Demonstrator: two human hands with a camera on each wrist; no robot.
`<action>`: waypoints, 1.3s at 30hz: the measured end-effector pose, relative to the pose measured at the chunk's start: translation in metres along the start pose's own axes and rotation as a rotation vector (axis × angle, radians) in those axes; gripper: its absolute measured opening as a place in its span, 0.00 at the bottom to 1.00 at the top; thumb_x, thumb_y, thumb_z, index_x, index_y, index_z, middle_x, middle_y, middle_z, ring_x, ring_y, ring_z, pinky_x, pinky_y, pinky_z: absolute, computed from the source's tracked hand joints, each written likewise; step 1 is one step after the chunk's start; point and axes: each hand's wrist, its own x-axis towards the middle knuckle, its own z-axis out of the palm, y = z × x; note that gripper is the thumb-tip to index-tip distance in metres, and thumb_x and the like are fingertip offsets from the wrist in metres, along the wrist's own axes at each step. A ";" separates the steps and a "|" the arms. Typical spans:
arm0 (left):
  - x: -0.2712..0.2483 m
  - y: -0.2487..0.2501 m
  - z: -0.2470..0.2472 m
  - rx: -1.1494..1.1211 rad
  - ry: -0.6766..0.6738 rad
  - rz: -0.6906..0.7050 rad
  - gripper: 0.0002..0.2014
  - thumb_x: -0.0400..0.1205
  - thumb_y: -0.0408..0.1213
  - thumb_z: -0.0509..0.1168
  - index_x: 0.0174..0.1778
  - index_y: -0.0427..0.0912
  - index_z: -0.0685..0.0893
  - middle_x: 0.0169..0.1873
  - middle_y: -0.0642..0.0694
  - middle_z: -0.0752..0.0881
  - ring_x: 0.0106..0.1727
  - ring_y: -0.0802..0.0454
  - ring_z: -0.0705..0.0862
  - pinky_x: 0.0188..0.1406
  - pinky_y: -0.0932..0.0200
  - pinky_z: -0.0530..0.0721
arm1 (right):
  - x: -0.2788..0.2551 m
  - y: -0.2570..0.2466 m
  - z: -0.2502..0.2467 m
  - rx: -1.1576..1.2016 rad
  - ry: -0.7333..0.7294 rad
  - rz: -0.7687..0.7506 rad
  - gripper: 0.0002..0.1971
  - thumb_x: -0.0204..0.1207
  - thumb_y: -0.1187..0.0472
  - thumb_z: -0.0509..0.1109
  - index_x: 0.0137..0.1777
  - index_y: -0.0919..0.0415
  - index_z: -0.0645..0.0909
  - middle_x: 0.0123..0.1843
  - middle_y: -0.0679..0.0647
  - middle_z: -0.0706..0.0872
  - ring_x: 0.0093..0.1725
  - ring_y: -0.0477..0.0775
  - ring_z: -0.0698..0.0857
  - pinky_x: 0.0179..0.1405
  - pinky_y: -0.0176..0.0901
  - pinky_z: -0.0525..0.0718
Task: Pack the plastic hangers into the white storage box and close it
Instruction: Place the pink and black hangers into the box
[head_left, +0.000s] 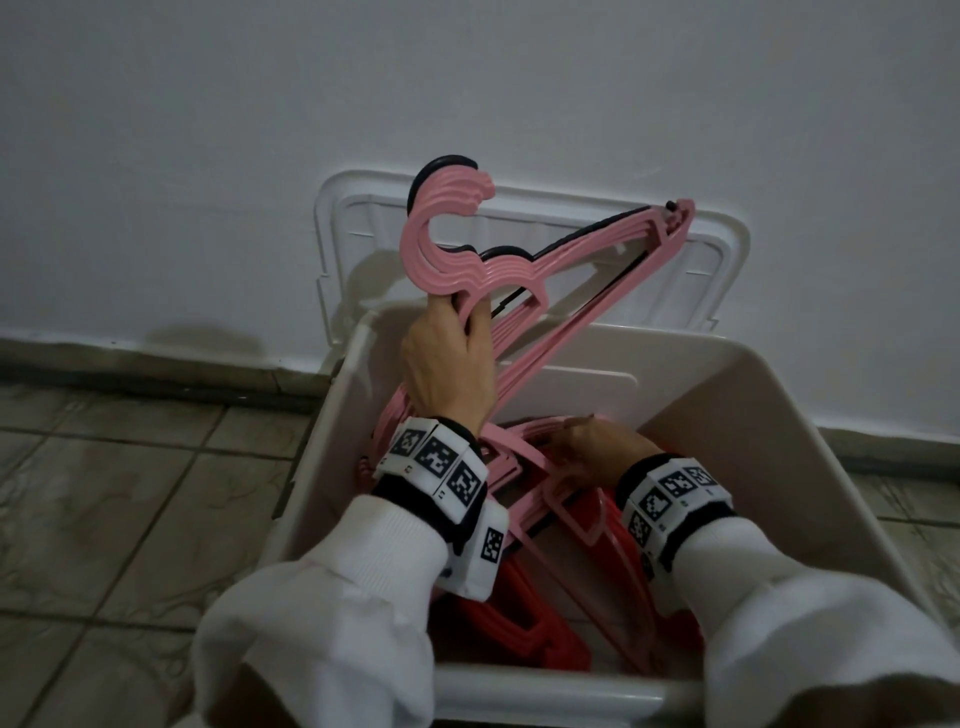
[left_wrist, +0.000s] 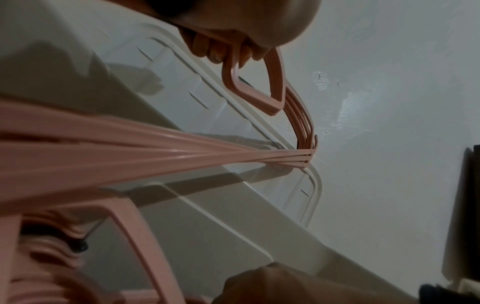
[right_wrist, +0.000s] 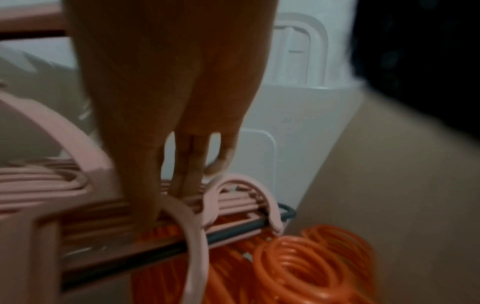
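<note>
Inside the white storage box (head_left: 810, 447), red hangers (head_left: 524, 618) and pink hangers (head_left: 519, 467) crowd its left and middle; bare floor shows along its right wall. Its lid (head_left: 722, 270) leans behind it.

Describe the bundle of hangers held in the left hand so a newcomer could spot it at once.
Find the white storage box against the wall, its lid propped open behind it. The pink hanger bundle sticks up above the box's rim, gripped by the left hand. Unlike the pink and red hangers lying inside, it stands raised, hooks uppermost.
</note>
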 end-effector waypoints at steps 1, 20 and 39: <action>0.000 0.000 0.000 0.000 -0.004 -0.001 0.13 0.84 0.41 0.60 0.42 0.35 0.81 0.30 0.47 0.79 0.31 0.49 0.76 0.34 0.58 0.71 | 0.000 0.000 0.000 0.007 -0.002 0.003 0.17 0.74 0.52 0.69 0.63 0.53 0.81 0.63 0.54 0.81 0.62 0.57 0.81 0.63 0.51 0.79; 0.000 0.013 -0.007 -0.011 0.047 0.010 0.08 0.84 0.40 0.61 0.43 0.40 0.79 0.31 0.50 0.78 0.28 0.59 0.73 0.30 0.68 0.64 | -0.043 -0.017 -0.043 -0.339 0.192 -0.126 0.14 0.83 0.49 0.58 0.58 0.49 0.83 0.55 0.49 0.86 0.56 0.52 0.83 0.54 0.42 0.65; 0.005 0.012 -0.013 0.050 -0.053 0.038 0.06 0.84 0.39 0.60 0.44 0.42 0.78 0.29 0.53 0.76 0.28 0.59 0.72 0.31 0.68 0.66 | -0.069 -0.069 -0.053 -0.698 0.138 -0.203 0.15 0.83 0.49 0.58 0.60 0.51 0.83 0.59 0.50 0.87 0.65 0.53 0.77 0.76 0.56 0.54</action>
